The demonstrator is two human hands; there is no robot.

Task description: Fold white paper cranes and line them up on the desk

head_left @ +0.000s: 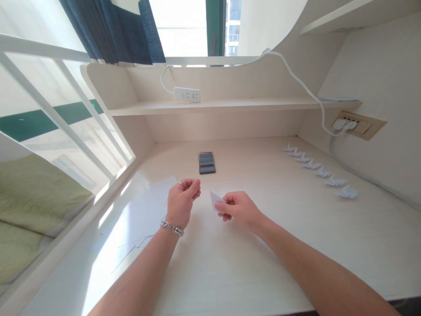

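My right hand point(239, 205) pinches a small folded piece of white paper point(215, 201) between thumb and fingers, just above the desk. One pointed corner of the paper sticks out to the left. My left hand point(183, 197), with a ring and a chain bracelet at the wrist, is apart from the paper on its left side. Its fingers are curled in with the thumb against them, and nothing shows between them. Several white sheets of paper point(144, 210) lie on the desk left of it, partly under my left forearm.
A dark phone-like device point(206, 163) lies beyond my hands on the desk point(263, 272). Several folded paper cranes point(322, 171) form a row at the right. A power strip point(187, 94) rests on the shelf point(230, 105); a white cable point(302, 83) runs to the wall socket point(363, 127).
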